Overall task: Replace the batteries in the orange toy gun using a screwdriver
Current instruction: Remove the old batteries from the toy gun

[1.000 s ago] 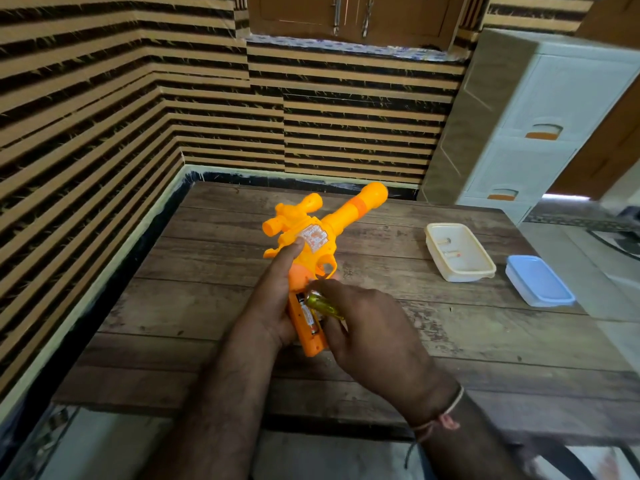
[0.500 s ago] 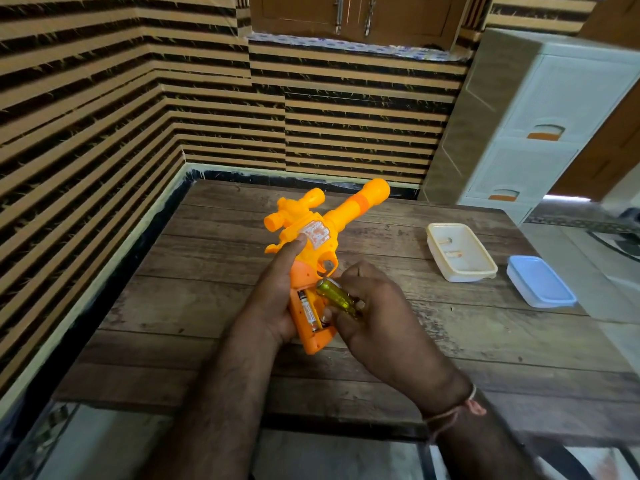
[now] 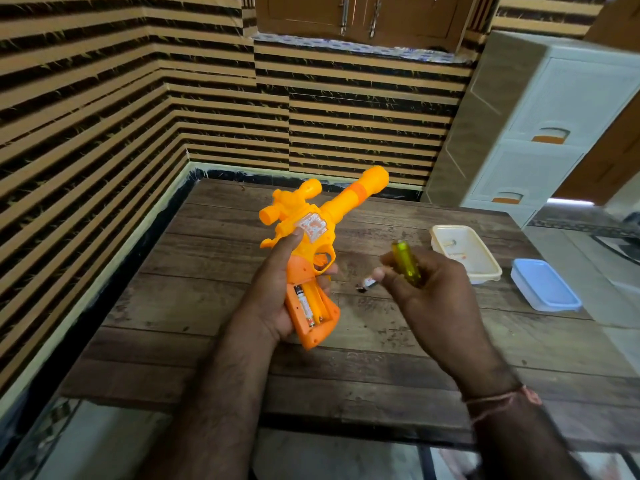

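Gripping orange toy gun (image 3: 313, 237), sticker (image 3: 313, 227) writing unreadable, battery (image 3: 304, 305) label blurred

Dark wooden table (image 3: 363, 368); cream tray (image 3: 485, 271), blue lid (image 3: 545, 289), battery (image 3: 367, 284)

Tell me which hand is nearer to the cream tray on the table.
Right. The right hand, gripping the screwdriver, is just left of the cream tray. The left hand holds the toy gun farther left, beyond the right hand.
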Demonstrator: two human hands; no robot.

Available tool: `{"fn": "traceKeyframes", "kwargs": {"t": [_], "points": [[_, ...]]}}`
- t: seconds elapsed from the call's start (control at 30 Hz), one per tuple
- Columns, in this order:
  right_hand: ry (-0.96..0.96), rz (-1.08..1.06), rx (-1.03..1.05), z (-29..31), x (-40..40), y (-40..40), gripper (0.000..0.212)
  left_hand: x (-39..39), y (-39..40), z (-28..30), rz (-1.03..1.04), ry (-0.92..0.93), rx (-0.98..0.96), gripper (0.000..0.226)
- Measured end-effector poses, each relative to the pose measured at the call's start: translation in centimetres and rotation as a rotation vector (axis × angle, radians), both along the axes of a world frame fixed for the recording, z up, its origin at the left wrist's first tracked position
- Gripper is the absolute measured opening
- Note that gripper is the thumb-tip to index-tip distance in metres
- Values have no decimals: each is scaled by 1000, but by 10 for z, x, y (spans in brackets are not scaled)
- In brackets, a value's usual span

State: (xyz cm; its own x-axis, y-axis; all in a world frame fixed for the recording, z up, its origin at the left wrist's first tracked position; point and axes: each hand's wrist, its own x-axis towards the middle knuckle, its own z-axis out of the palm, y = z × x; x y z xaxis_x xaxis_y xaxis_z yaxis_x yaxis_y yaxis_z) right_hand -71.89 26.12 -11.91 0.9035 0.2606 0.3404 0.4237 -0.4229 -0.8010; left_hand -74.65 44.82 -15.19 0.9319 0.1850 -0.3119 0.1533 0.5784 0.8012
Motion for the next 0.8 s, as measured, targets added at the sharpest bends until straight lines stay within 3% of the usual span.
{"fn": "traceKeyframes", "kwargs": {"t": [0.1,0.23,0.43,0.7,0.8], "points": [[169,-93,-25,-15,12,-16,12,-1,8,1,54,-44,-14,44],[421,-124,168,-31,14,-17,15,-2,10,2,72,-66,-47,46],[518,-97,64,-60,14,-6,19,-3,4,5,51,-56,-37,45],[355,-113,-311,-65,15,-10,22,-3,3,4,67,-48,-6,42],[343,-107,-359,-66,16,-10,21,-3,2,5,71,-45,3,41]]}}
